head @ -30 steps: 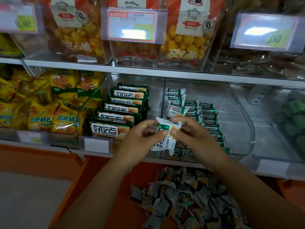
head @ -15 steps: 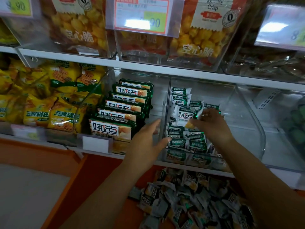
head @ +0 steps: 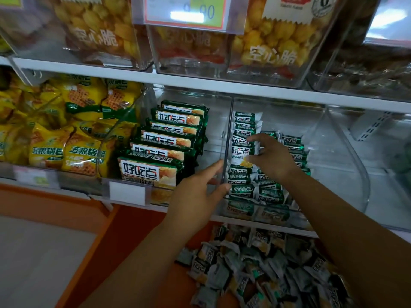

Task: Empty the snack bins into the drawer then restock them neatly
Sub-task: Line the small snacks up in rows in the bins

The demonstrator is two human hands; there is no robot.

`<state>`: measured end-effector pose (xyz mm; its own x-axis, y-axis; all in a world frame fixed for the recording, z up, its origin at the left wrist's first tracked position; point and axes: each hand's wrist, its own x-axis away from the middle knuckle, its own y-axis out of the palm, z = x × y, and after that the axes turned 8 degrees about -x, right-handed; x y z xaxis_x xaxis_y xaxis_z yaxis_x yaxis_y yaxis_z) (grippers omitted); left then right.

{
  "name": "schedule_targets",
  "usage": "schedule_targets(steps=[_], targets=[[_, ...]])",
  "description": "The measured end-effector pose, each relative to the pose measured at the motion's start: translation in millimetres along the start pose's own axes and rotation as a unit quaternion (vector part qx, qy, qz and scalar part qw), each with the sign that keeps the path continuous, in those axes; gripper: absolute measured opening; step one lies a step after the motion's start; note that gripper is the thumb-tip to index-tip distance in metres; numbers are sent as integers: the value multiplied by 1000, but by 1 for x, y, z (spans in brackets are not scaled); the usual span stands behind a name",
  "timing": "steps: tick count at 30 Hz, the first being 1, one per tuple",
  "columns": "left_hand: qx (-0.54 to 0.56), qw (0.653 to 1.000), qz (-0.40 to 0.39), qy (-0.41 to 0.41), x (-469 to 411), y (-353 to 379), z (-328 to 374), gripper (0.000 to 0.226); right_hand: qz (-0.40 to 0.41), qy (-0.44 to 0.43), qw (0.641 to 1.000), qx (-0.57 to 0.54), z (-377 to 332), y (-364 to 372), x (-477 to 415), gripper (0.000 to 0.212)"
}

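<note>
In the middle of the frame the right hand (head: 272,157) reaches into the clear bin (head: 350,165) on the lower shelf, its thumb and forefinger pinching the right edge of a small packet (head: 244,151), white and green, held upright near the bin's left wall. Around and below it the rows of small packets (head: 262,192) stand in the left part of that bin; the right part is bare plastic. The left hand (head: 200,193) is lower and to the left, apart from the other, fingers spread and fairly straight, its fingertips at the clear wall on the bin's left side, gripping nothing. Left of that wall, larger green packs (head: 153,167) stand stacked front to back in the neighbouring bin, and yellow bags (head: 55,143) fill the far left. At the bottom of the frame the orange drawer (head: 124,247) holds a heap of loose packets (head: 255,272). Above the white shelf (head: 266,91), upper bins (head: 273,50) carry bags of yellow puffs behind a price tag (head: 185,12).
</note>
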<state>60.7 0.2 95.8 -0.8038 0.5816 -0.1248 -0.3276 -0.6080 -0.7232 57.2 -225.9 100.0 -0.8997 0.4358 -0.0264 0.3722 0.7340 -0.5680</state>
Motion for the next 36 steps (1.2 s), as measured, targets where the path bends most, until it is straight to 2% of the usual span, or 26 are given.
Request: schedule_targets(steps=[4,7,9,10,11,13,15,16,18,21,25,29,33,36], targets=[[-26,999,1,25,3,-1,-1,59,-38,-7,999,-3,8,-6,-6,43],[-20,996,76,48,15,0,-1,48,-56,5,998,-42,8,-15,-1,56],[-51,983,145,95,27,1,0,39,7,-33,998,-44,2,-22,16,58],[-59,980,153,114,33,3,-1,37,58,-63,995,-49,-4,-25,34,53],[-59,981,137,124,41,6,-3,35,98,-95,987,-79,-11,-28,58,45],[-56,991,37,117,56,18,-9,29,104,-140,967,-184,-22,-35,112,37],[-77,986,-112,94,72,39,-23,30,41,-129,957,-257,-17,-37,158,31],[-94,975,-183,81,78,52,-32,33,-4,-95,961,-259,-4,-35,173,25],[-127,946,-296,47,87,78,-51,40,-110,13,978,-178,37,-25,188,19],[-150,909,-389,-2,86,118,-72,50,-221,160,962,-32,130,-1,193,24],[-166,880,-441,-57,77,173,-97,64,-284,265,920,45,228,37,201,49],[-157,880,-441,-84,81,211,-120,62,-352,287,889,50,262,78,210,77],[-185,880,-430,-83,89,232,-149,72,-404,264,864,143,284,111,218,118],[-225,877,-421,-54,88,241,-166,85,-388,239,872,181,286,121,225,130]])
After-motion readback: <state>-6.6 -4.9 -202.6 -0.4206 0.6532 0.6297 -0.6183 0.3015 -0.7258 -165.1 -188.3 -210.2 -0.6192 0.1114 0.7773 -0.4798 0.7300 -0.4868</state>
